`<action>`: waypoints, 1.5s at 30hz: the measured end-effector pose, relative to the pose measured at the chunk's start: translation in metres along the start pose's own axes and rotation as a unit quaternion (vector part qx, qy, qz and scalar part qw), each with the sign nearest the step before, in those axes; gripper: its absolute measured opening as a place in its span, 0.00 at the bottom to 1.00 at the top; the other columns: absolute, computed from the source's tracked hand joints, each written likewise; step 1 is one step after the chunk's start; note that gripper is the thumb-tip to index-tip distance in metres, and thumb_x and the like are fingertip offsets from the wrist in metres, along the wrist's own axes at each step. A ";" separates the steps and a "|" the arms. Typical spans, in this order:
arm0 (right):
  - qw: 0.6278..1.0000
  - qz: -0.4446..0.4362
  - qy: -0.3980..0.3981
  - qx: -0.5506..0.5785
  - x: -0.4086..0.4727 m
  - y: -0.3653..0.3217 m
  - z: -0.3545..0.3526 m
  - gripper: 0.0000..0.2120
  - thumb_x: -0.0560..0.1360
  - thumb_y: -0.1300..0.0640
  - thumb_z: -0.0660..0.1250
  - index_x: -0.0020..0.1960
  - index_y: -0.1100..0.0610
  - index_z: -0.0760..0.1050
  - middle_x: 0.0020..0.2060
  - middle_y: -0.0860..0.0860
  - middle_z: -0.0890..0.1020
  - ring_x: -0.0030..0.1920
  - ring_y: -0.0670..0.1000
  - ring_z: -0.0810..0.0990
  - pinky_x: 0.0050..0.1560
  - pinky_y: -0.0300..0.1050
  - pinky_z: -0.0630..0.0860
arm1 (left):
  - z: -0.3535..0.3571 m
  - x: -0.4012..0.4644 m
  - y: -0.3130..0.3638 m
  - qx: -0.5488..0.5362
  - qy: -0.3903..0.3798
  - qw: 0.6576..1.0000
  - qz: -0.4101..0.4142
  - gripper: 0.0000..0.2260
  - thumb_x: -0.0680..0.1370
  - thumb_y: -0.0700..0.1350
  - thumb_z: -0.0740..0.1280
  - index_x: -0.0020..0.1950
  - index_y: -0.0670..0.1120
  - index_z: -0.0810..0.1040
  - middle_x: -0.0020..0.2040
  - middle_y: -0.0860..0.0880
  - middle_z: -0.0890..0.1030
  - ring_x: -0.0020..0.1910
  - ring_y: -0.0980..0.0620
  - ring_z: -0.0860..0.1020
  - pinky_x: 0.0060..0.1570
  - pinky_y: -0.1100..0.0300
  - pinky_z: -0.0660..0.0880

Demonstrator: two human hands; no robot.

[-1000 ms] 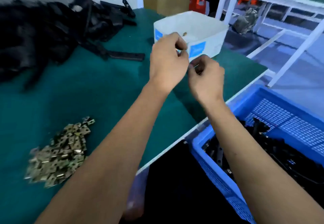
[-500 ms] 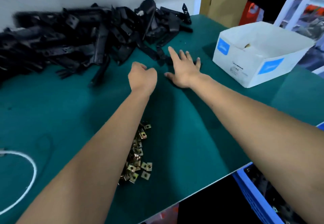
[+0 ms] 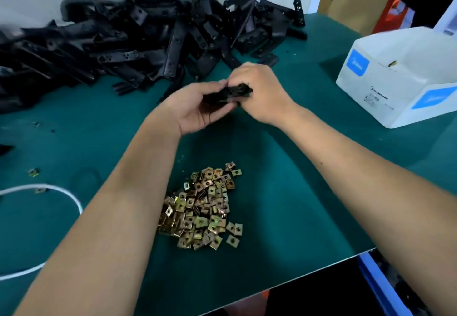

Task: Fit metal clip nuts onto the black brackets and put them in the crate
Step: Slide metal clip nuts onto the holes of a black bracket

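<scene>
Both hands hold one black bracket [image 3: 228, 93] above the middle of the green table [image 3: 284, 192]. My left hand [image 3: 195, 110] cups it from below with curled fingers. My right hand [image 3: 262, 91] grips its right end from above. A pile of brass-coloured clip nuts [image 3: 202, 209] lies on the table between my forearms. A big heap of black brackets [image 3: 138, 41] fills the far left of the table. Only a blue corner of the crate [image 3: 380, 286] shows at the bottom right. Whether a clip nut sits in either hand is hidden.
A white cardboard box [image 3: 395, 81] with blue labels stands at the right. A white cable [image 3: 61, 194] loops at the left edge, with stray clip nuts [image 3: 33, 172] near it. The table's front edge runs diagonally at the bottom right.
My right hand, flat on the table by the bracket heap half a second ago, has drawn back with a bracket. My left hand has come up and taken hold of it too.
</scene>
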State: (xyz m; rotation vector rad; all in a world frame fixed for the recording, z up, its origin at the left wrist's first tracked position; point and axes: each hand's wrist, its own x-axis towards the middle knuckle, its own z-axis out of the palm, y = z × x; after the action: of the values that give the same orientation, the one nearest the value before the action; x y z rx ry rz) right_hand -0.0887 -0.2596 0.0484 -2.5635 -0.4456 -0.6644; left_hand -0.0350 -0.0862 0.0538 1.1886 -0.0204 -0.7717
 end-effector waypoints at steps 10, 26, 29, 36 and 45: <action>0.983 0.097 -0.055 0.145 0.002 -0.053 0.020 0.17 0.70 0.56 0.81 0.55 0.56 0.81 0.51 0.49 0.82 0.46 0.47 0.81 0.51 0.44 0.79 | -0.082 -0.055 -0.013 -0.158 0.087 0.973 0.145 0.14 0.79 0.26 0.59 0.42 0.36 0.82 0.46 0.40 0.85 0.48 0.43 0.86 0.47 0.55 0.84; 0.915 0.064 -0.280 0.285 -0.014 -0.064 0.034 0.05 0.74 0.60 0.78 0.47 0.58 0.83 0.41 0.51 0.87 0.40 0.51 0.84 0.46 0.42 0.80 | -0.083 -0.058 -0.024 -0.151 0.072 0.958 0.234 0.06 0.75 0.31 0.71 0.46 0.41 0.80 0.41 0.47 0.84 0.47 0.49 0.85 0.49 0.59 0.81; 0.903 0.109 -0.202 0.363 -0.018 -0.058 0.039 0.06 0.74 0.65 0.77 0.49 0.63 0.82 0.39 0.56 0.87 0.36 0.49 0.83 0.41 0.40 0.80 | -0.077 -0.059 -0.028 -0.137 0.059 0.963 0.223 0.07 0.73 0.33 0.73 0.43 0.44 0.82 0.41 0.49 0.84 0.46 0.51 0.85 0.48 0.59 0.81; 0.887 0.175 -0.120 0.410 -0.021 -0.059 0.049 0.04 0.79 0.66 0.70 0.51 0.58 0.81 0.39 0.53 0.86 0.34 0.49 0.79 0.33 0.40 0.74 | -0.071 -0.063 -0.033 -0.140 0.058 0.965 0.214 0.09 0.77 0.35 0.72 0.39 0.47 0.83 0.39 0.49 0.84 0.41 0.50 0.85 0.38 0.61 0.80; 0.839 0.219 -0.083 0.491 -0.022 -0.060 0.054 0.02 0.81 0.66 0.68 0.51 0.61 0.76 0.44 0.60 0.87 0.32 0.54 0.83 0.31 0.41 0.78 | -0.070 -0.061 -0.033 -0.191 0.053 0.963 0.181 0.05 0.79 0.36 0.70 0.51 0.41 0.76 0.45 0.45 0.82 0.42 0.48 0.85 0.42 0.59 0.81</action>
State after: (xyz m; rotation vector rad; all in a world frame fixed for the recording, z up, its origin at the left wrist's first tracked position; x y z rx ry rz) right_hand -0.1108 -0.1864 0.0151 -1.6225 -0.1555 0.0086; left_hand -0.0699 0.0000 0.0204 0.8229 0.0000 -0.3670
